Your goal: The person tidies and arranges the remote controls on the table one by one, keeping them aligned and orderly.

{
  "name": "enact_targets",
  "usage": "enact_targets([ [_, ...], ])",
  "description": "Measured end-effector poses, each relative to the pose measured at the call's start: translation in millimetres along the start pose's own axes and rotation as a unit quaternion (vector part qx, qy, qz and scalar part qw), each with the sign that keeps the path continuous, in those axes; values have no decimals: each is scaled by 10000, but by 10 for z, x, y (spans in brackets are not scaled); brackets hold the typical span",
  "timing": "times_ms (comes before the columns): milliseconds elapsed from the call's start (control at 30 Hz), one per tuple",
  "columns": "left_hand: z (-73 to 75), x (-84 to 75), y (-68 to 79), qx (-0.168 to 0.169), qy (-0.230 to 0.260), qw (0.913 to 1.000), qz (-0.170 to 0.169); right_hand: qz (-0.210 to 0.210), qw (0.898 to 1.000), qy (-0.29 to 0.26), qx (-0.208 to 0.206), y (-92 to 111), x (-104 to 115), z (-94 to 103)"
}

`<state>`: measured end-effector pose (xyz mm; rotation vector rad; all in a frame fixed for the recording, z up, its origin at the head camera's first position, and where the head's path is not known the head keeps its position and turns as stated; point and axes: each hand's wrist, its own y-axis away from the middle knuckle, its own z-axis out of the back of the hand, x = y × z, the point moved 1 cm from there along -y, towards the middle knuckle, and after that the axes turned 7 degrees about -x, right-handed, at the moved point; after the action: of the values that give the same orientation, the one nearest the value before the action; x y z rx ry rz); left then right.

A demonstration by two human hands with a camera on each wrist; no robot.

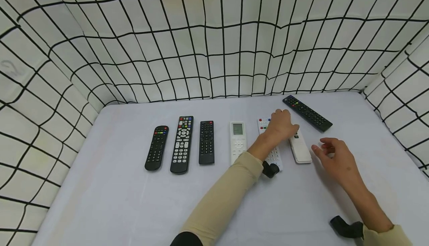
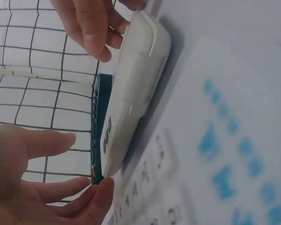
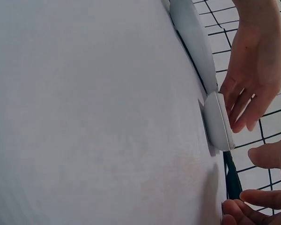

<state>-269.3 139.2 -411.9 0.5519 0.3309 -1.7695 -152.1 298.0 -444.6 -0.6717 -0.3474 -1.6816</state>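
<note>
A small white remote lies on the table between my two hands. My left hand is over its far end, thumb apart from the fingers; in the left wrist view a fingertip meets or nearly meets that end. Beside the near end, my right hand hovers with loosely bent fingers and holds nothing. Under the left wrist lies a white remote with many buttons, partly hidden. A long black remote lies slanted beyond the hands.
Left of the hands, a white remote with a screen and three black remotes, a short one, a long one and a rounded one, stand in a row. Black wire mesh borders the white table.
</note>
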Motion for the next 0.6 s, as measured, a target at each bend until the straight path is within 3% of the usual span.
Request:
enact_targets([
  [433,8,43,-296,-463,486,9973,314,-48,10000,6,-48,-234,-105,54],
  [600,42,-7,-385,-381,421,9974,438,-144,9998,-4,-95,-263,-123,57],
])
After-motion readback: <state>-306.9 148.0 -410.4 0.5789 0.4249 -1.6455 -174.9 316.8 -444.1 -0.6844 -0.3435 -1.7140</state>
